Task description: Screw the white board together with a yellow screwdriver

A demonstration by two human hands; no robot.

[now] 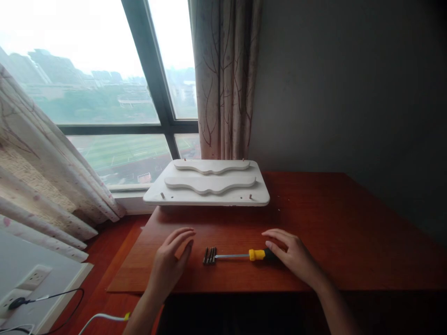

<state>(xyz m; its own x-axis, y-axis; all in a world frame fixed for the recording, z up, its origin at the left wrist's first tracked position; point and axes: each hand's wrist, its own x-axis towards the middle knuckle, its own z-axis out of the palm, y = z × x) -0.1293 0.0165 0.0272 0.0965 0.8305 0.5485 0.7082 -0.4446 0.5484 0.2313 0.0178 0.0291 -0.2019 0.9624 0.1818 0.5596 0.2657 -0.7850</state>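
My left hand (171, 258) hovers over the front of the table, fingers curved and apart from the thumb, holding nothing. Just to its right, several dark screws (209, 256) lie side by side in a row. A screwdriver (256, 254) with a yellow and black handle lies flat, its metal tip touching or nearly touching the screws. My right hand (288, 251) is open beside the black handle end, partly covering it; whether it touches the handle I cannot tell. Behind them rests a white board (209, 200) with small pegs standing near its corners and two white wavy-edged strips (211, 184) lying on top.
The reddish-brown wooden table (331, 223) ends at a front edge near my forearms. A window (115, 93) and patterned curtains (226, 79) stand behind. At lower left, a wall socket (35, 278) holds a plug with a black cable; a white cable (104, 317) lies below.
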